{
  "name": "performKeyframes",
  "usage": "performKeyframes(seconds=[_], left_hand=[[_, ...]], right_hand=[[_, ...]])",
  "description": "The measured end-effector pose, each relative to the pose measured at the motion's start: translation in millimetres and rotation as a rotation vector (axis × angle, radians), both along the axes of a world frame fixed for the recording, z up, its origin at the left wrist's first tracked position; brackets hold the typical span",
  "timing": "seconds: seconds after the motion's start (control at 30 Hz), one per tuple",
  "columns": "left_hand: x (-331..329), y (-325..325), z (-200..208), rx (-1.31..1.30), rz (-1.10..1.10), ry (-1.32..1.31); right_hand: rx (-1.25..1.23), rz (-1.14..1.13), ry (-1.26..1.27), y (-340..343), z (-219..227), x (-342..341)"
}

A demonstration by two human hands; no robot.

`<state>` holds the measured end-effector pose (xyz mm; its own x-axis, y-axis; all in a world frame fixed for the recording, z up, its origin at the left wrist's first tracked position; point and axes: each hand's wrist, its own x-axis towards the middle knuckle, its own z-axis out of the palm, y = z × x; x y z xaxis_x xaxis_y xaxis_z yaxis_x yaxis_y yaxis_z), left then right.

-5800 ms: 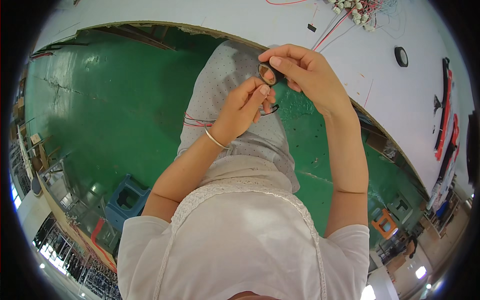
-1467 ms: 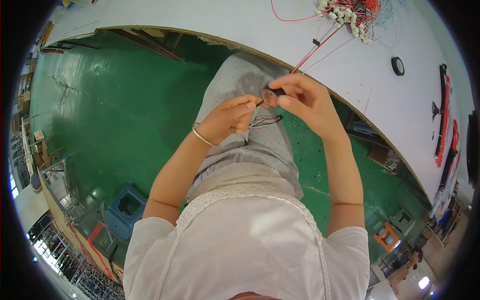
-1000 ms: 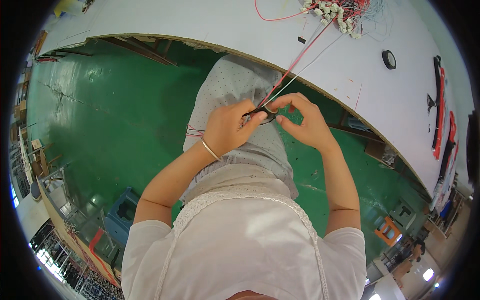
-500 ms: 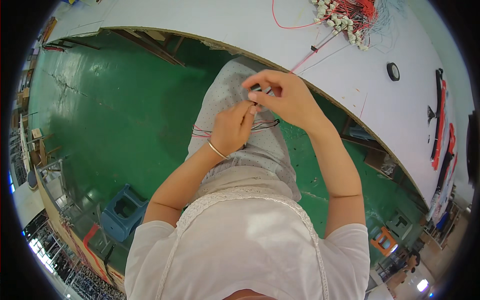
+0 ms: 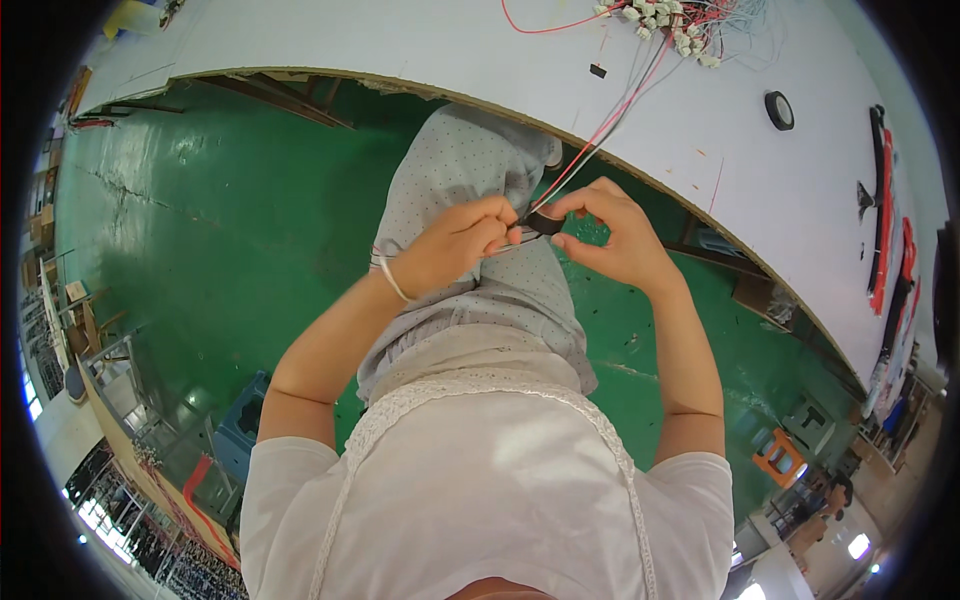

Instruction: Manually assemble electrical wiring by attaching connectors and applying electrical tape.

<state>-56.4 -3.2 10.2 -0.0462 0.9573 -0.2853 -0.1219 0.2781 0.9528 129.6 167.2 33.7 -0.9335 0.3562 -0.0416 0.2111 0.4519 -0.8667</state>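
Over my lap, my left hand (image 5: pixel 470 238) is closed in a pinch on thin wires. The red, black and pale wires (image 5: pixel 612 122) run from its fingertips up across the table edge. Close beside those fingertips is a black roll of tape (image 5: pixel 546 222). My right hand (image 5: pixel 622 243) grips the roll's right side between thumb and fingers. More thin wires lie across my thighs, partly hidden under my left hand and wrist.
A white table (image 5: pixel 450 50) curves ahead and to the right. On it lie white connectors with bundled wires (image 5: pixel 672 22), a second tape roll (image 5: pixel 779 110), a small black piece (image 5: pixel 598 71) and red-and-black strips (image 5: pixel 880 220). A blue stool (image 5: pixel 238 430) stands at left, an orange stool (image 5: pixel 779 458) at right.
My right hand has moved down and right, bringing the tape roll into clearer view. My left hand's fingers now point right, and the wires stretch to the table. The view has shifted slightly.
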Motion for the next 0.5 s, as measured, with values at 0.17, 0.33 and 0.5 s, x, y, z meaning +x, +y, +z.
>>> performKeyframes(seconds=[0.17, 0.33, 0.5], left_hand=[[20.4, -7.8, 7.8, 0.143, 0.265, 0.796], [19.6, -15.9, -1.4, 0.551, 0.403, 1.537], [16.6, -20.1, -2.9, 0.524, 0.4, 1.46]], right_hand=[[0.06, -0.122, 0.127, -3.9, 10.4, -7.7], [0.658, 0.003, 0.194, -19.5, 46.2, -59.5], [0.553, 0.095, -0.061, -20.2, 27.5, -84.5]])
